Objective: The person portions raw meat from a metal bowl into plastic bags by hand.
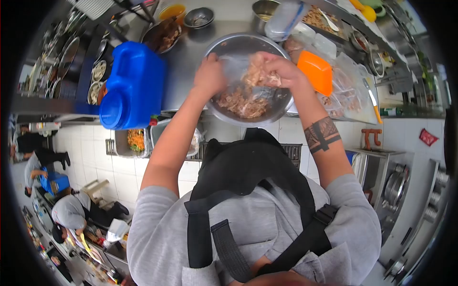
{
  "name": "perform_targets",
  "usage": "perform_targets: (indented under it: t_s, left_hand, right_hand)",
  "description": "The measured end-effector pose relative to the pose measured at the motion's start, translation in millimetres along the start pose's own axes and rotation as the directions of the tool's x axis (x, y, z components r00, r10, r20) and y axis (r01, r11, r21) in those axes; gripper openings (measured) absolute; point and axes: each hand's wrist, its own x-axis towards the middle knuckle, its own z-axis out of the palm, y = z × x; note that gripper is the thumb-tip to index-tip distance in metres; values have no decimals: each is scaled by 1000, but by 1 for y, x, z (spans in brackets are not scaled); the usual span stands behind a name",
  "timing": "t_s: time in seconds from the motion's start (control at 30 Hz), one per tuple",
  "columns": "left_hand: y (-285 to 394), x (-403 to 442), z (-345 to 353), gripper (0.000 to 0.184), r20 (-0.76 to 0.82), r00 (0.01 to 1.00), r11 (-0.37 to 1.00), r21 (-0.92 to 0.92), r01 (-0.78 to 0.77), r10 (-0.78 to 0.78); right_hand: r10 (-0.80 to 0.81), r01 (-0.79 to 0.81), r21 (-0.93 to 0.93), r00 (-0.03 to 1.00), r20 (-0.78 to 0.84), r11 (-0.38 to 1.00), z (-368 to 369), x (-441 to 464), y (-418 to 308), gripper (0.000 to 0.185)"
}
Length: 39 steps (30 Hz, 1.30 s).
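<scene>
A large metal mixing bowl (pixel 224 113) stands at the counter's front edge, with a heap of shredded, brownish meat (pixel 243 104) in its near part. My left hand (pixel 210 75) is closed at the bowl's left rim, its fingertips partly hidden inside. Over the right side of the bowl, my right hand (pixel 282 70) is closed around a clump of pale, shredded meat (pixel 259 71). Some strands hang below that hand, and motion blurs them slightly. An orange plastic scoop or tub (pixel 315 73) lies just right of my right forearm.
A big blue plastic jug (pixel 136 83) stands on the left. Behind the bowl are a small metal bowl (pixel 199 18) and a pan of dark food (pixel 168 35). Plastic bags (pixel 346 78) and a knife (pixel 372 100) lie right. Other people (pixel 71 209) work at lower left.
</scene>
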Motion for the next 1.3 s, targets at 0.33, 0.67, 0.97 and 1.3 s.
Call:
perform_targets:
  t_s: [0.33,0.67,0.97,1.3]
  left_hand:
    - [41,10,41,49,216,975,981,-174,85,-47]
    - [34,16,65,58,73,996,984,-175,-29,42]
    - [18,11,9,49,-138,988,964,-249,-98,65]
    - [-6,8,-4,41,-172,985,967,-251,-43,-1]
  right_hand:
    - [177,-221,-62,894,-412,973,-13,26,52,24]
    - [-78,-262,-962,964,-256,-82,23,13,27,30]
    - [-375,-404,-902,868,-326,-149,-34,7,131,33]
    - [-52,-275,-961,960,-275,11,11,8,55,46]
